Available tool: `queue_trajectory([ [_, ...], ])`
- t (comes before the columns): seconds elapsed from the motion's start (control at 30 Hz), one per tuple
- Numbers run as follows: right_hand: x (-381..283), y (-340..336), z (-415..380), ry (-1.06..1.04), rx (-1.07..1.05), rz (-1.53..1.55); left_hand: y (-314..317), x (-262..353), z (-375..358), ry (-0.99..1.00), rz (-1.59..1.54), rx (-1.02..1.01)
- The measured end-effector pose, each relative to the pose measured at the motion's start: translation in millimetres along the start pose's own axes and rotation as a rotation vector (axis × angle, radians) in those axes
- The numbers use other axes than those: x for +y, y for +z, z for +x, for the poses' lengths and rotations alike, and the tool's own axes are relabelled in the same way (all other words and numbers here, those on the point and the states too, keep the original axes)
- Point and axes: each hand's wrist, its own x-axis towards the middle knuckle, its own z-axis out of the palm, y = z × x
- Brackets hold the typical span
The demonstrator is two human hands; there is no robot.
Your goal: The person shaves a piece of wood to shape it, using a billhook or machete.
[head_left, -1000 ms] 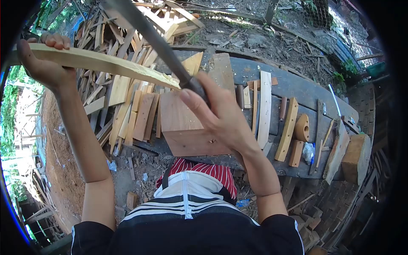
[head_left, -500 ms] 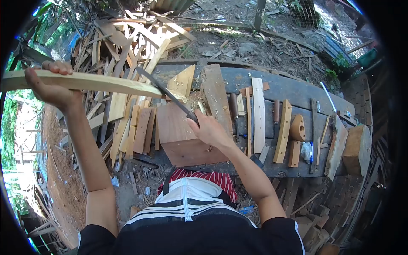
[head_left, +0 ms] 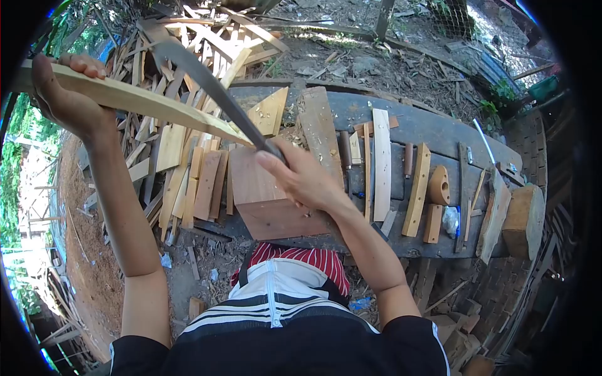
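My left hand (head_left: 74, 103) is raised at the left, with its fingers and thumb wrapped round a long pale strip of wood (head_left: 153, 108). The strip slants down to the right, its far end over the bench near a large wooden block (head_left: 279, 222). My right hand (head_left: 304, 178) grips a machete (head_left: 210, 84) by its handle, above the block. The dark blade points up and to the left, crossing in front of the strip's far end. My right fingers hide most of the handle.
Several wooden pieces and tools lie on the dark bench (head_left: 414, 122), including a pale strip (head_left: 381, 166), a drilled bar (head_left: 417, 191) and a rounded piece with a hole (head_left: 439, 186). A scrap wood pile (head_left: 219, 37) spreads behind. A thick offcut (head_left: 525, 219) stands at the right end.
The machete has been lifted and its blade now reaches higher and nearer the camera. My right hand has risen slightly. The strip's left end has tilted upward with my left hand.
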Motion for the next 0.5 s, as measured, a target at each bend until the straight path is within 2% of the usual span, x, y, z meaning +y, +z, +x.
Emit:
queue_trajectory([
  [0.03,-18,-2,-1,-0.162,0.049,-0.053,7,3,-2,0.019,-0.011,0.013],
  [0.07,-36,-2,-4,-0.152,0.042,-0.044,12,4,-3,0.037,-0.025,0.026],
  [0.13,-61,-4,-7,-0.509,0.263,-0.127,15,1,1,0.052,-0.006,0.02],
  [0.17,-57,-2,-7,-0.507,0.258,-0.128,15,1,2,0.078,0.011,0.016],
  [0.23,-34,9,-6,-0.476,0.386,-0.243,18,3,-1,0.065,0.021,0.028],
  [0.33,94,33,10,-0.056,0.255,-0.619,24,4,-4,0.069,0.061,0.079],
  [0.4,169,22,15,0.153,0.161,-0.601,10,3,0,0.059,0.017,0.035],
  [0.43,163,19,10,0.151,0.176,-0.594,5,3,2,0.034,-0.019,-0.002],
  [0.5,129,6,-4,0.466,0.045,-0.255,4,2,3,0.049,0.003,0.003],
])
